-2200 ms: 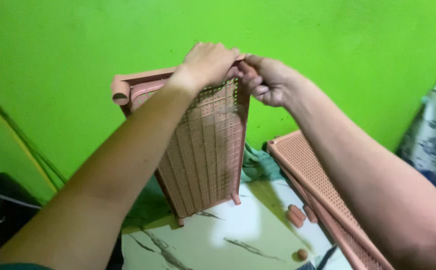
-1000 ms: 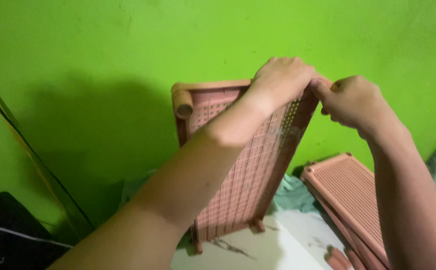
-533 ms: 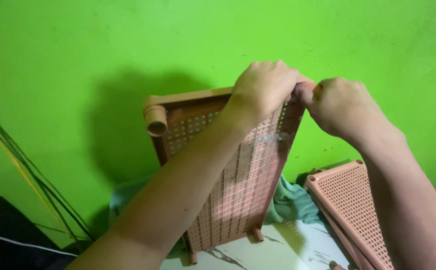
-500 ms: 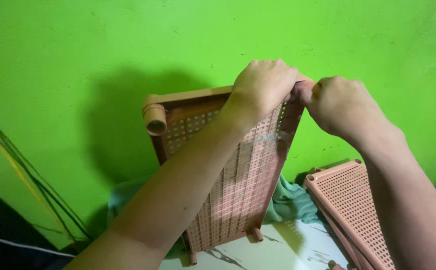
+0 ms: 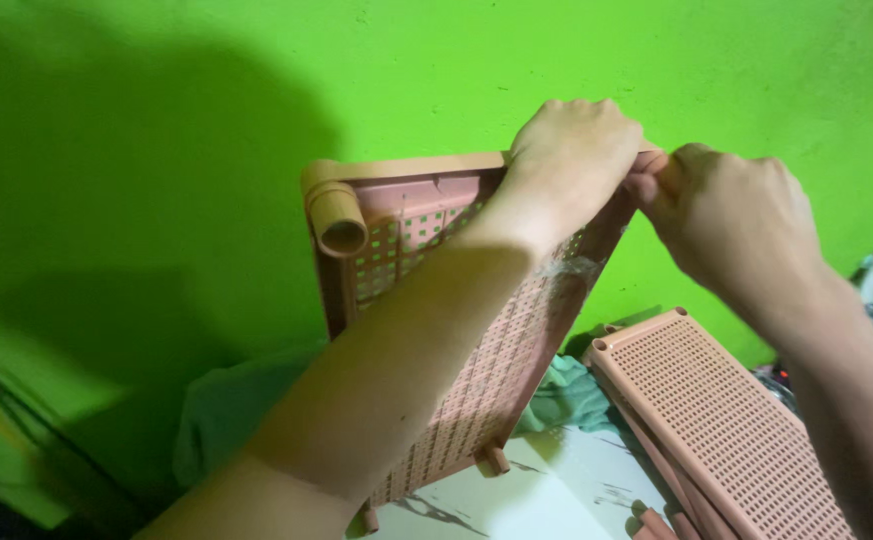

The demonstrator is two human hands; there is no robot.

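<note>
In the centre of the frame a pink perforated shelf [image 5: 477, 400] is standing on end on a white marbled surface [image 5: 547, 500], tilted against the green wall [image 5: 157, 120]. The left hand [image 5: 572, 160] is curling closed over the shelf's top edge, right of centre. The right hand [image 5: 732, 220] is pinching the top right corner, fingers closed on it, touching the left hand. A socket [image 5: 340, 218] is sticking out at the top left corner. At lower right a stack of shelves [image 5: 727, 420] is lying flat, with a green cloth [image 5: 567, 395] between it and the shelf.
</note>
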